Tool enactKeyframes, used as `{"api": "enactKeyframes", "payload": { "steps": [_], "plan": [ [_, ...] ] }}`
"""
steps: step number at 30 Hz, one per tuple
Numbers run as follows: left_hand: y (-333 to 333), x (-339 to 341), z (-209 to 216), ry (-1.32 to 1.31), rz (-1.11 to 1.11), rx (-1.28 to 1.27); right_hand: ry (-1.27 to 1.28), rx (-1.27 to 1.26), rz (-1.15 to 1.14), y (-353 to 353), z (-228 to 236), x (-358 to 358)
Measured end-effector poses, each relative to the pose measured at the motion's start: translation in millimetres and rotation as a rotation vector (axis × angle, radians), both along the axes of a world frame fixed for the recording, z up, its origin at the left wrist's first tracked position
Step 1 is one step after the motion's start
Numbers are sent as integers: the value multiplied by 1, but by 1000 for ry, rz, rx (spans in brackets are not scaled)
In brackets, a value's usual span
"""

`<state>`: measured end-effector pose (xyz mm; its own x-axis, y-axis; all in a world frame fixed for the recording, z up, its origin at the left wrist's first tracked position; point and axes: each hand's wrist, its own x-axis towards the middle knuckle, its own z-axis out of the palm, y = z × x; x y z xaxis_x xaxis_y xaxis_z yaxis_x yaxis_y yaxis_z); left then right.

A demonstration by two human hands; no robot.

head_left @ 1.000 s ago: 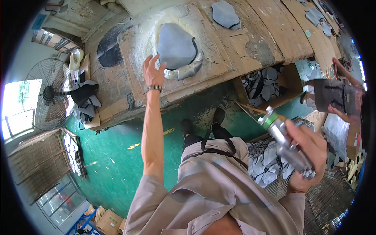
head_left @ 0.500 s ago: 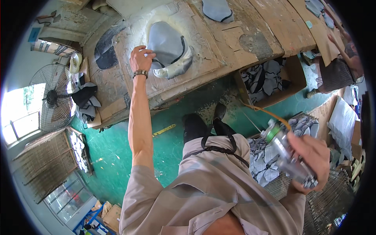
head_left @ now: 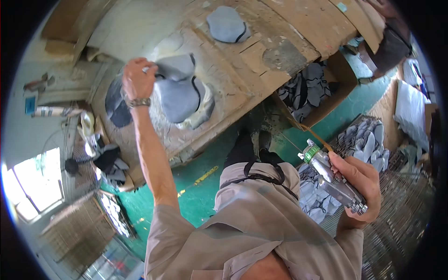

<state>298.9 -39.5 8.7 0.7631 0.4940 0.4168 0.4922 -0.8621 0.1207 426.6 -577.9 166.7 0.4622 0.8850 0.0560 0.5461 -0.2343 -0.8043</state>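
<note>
My left hand (head_left: 138, 79), a watch at its wrist, is closed on the edge of a grey fabric piece with black trim (head_left: 176, 67). That piece is raised and tilted over another grey fabric piece (head_left: 178, 100), which lies flat on the table amid whitish residue. Out to the right, my right hand (head_left: 358, 182) grips a metal spray gun (head_left: 329, 173) with a green ring near its front end. An orange hose (head_left: 318, 138) runs past the gun. Whether a finger presses the trigger is not visible.
One more grey piece (head_left: 227, 24) lies farther back on the cardboard-covered table (head_left: 254, 58). Below its edge stands a carton (head_left: 343, 88) full of similar pieces. More pieces (head_left: 366, 140) rest on a wire rack at right. A fan (head_left: 74, 165) stands at left; a person sits at far right.
My left hand has lifted the top grey piece away from the one beneath, moving left. The spray gun stays in my right hand, slightly lower. The whole view has turned.
</note>
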Motion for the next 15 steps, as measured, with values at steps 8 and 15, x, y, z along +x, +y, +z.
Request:
{"api": "enactKeyframes", "payload": {
  "steps": [8, 15],
  "plan": [
    [18, 211, 46, -139, -17, 206, 33, -79, -404, 6, -15, -12],
    [-9, 346, -133, 163, -65, -370, 93, -114, -517, 9, -30, -29]
  ]
}}
